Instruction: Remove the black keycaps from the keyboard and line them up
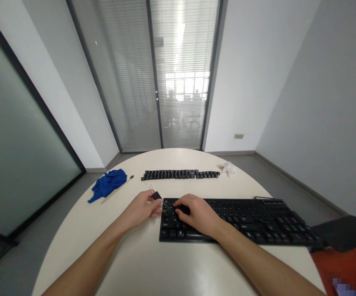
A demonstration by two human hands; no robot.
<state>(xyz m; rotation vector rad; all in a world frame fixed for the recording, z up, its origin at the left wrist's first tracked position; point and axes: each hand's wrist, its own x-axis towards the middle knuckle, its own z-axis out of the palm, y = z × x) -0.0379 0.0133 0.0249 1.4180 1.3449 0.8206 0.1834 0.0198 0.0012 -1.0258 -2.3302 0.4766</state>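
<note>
A black keyboard (pixel 245 227) lies on the round table in front of me, with some keycaps off its upper rows. My left hand (pixel 143 207) is closed around a keycap puller (pixel 156 196) with a black handle and thin wire loops. The puller's wire reaches over the keys at the keyboard's left end. My right hand (pixel 196 211) rests on the left part of the keyboard, fingers bent down at the keys; whether they grip a key is hidden. Beyond the keyboard, loose black keycaps (pixel 173 174) stand in rows.
On the left side of the table (pixel 128 263) lie a crumpled blue cloth (pixel 108 185) and a thin brush (pixel 117 190). A crumpled white tissue (pixel 227 168) sits near the far right edge. A black and orange chair (pixel 344 263) stands at the right.
</note>
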